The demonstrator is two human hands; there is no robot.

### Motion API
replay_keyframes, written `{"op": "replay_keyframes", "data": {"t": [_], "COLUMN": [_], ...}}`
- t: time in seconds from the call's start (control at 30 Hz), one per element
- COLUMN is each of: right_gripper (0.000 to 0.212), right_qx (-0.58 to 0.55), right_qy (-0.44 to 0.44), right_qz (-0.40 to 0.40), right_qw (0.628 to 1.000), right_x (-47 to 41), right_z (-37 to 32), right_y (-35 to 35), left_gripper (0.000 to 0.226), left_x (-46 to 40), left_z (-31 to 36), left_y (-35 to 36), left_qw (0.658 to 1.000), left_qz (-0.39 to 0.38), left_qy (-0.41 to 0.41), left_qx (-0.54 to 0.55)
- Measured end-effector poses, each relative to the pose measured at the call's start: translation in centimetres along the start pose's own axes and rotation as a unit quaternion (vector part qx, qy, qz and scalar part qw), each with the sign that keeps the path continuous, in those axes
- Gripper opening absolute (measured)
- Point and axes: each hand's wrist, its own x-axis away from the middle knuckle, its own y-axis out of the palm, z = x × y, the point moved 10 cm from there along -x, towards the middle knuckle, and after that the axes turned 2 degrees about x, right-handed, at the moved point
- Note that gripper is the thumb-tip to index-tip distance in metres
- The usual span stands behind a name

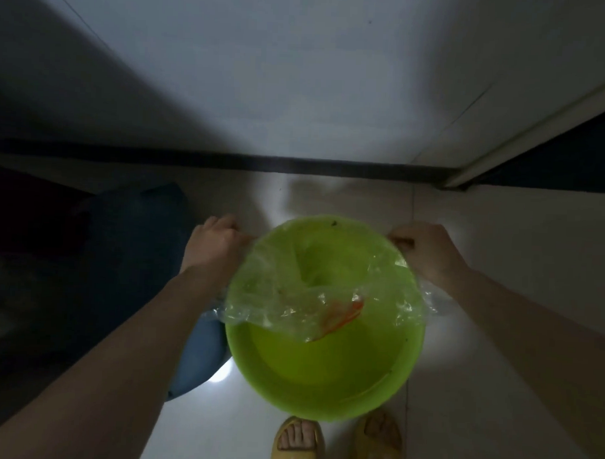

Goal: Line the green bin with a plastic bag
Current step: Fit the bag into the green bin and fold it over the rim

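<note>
green bin [323, 367] on tiled floor, by feet | clear plastic bag [292, 297] draped over far half of rim | left hand [215, 243], right hand [427, 251] pinched on bag edges at rim | film looks thin, limp, slippery; hold by hem

We look down on a pale, glossy tiled floor [498, 270] meeting a plain white wall [299, 74] along a dark baseboard strip [262, 162]. A white-edged door frame [537, 134] slants at right beside a dark opening. Deep shadow fills the left, where a dark blue rounded container [139, 258] stands; a bright glare spot [220, 374] marks the tiles.
</note>
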Motion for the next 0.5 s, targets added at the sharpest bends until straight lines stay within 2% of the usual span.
{"op": "replay_keyframes", "data": {"t": [0.07, 0.13, 0.17, 0.23, 0.3, 0.37, 0.43, 0.5], "right_gripper": [0.014, 0.014, 0.016, 0.023, 0.027, 0.035, 0.05, 0.065], "right_qx": [-0.099, -0.23, -0.257, -0.211, -0.111, -0.046, 0.041, 0.146], "right_qy": [0.077, 0.169, 0.199, 0.214, 0.154, 0.004, -0.14, -0.208], "right_qz": [-0.035, -0.075, -0.069, 0.003, 0.11, 0.143, 0.085, 0.028], "right_qw": [0.991, 0.956, 0.943, 0.954, 0.976, 0.989, 0.986, 0.967], "right_x": [1.0, 2.5, 3.1, 4.3, 5.9, 7.8, 10.1, 12.0], "right_z": [2.2, 4.1, 4.9, 5.8, 3.8, -1.4, -6.2, -7.9], "right_y": [1.2, 2.6, 2.7, 0.7, -3.0, -5.0, -4.1, -1.9], "left_gripper": [0.029, 0.033, 0.037, 0.044, 0.049, 0.056, 0.062, 0.061], "left_x": [1.4, 3.1, 3.8, 5.3, 6.8, 8.6, 10.5, 12.0], "left_z": [-0.6, -1.2, -1.6, -2.5, -1.8, 1.2, 3.9, 5.3], "left_y": [1.1, 1.6, 1.4, -0.3, -2.5, -3.3, -2.6, -1.7], "left_qw": [0.999, 0.995, 0.993, 0.984, 0.974, 0.975, 0.976, 0.979], "left_qz": [-0.017, -0.029, -0.022, 0.026, 0.073, 0.059, 0.011, -0.016], "left_qy": [-0.003, -0.005, -0.013, -0.046, -0.031, 0.06, 0.122, 0.142], "left_qx": [0.05, 0.097, 0.117, 0.168, 0.21, 0.207, 0.181, 0.147]}}
